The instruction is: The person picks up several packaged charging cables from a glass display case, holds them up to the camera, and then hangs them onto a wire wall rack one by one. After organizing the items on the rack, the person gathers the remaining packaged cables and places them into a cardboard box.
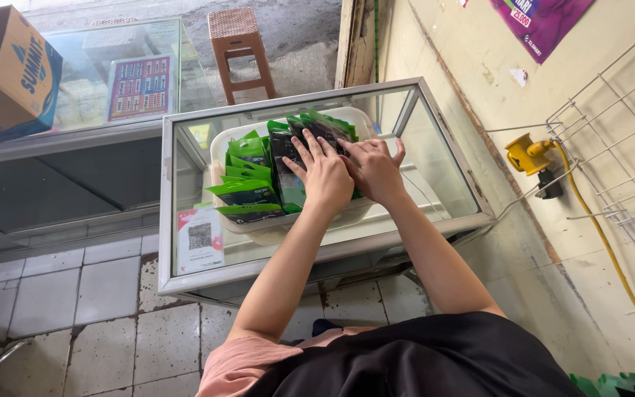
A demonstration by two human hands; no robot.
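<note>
A white plastic tray (218,147) stands on top of a glass display case (167,213) and holds several green and black flat packets (248,173), standing on edge in rows. My left hand (323,176) lies flat on the packets in the tray's right part, fingers spread and pointing away from me. Beside it, my right hand (375,167) also presses on the packets, fingers together, touching the left hand. Neither hand has a packet lifted out. The packets under both hands are partly hidden.
A paper card with a square code (200,239) lies on the glass at the front left. A longer glass counter (75,95) with a cardboard box (9,73) runs behind on the left. A brown stool (238,44) stands beyond. A wire rack (619,147) and yellow hose fitting (527,153) hang on the right wall.
</note>
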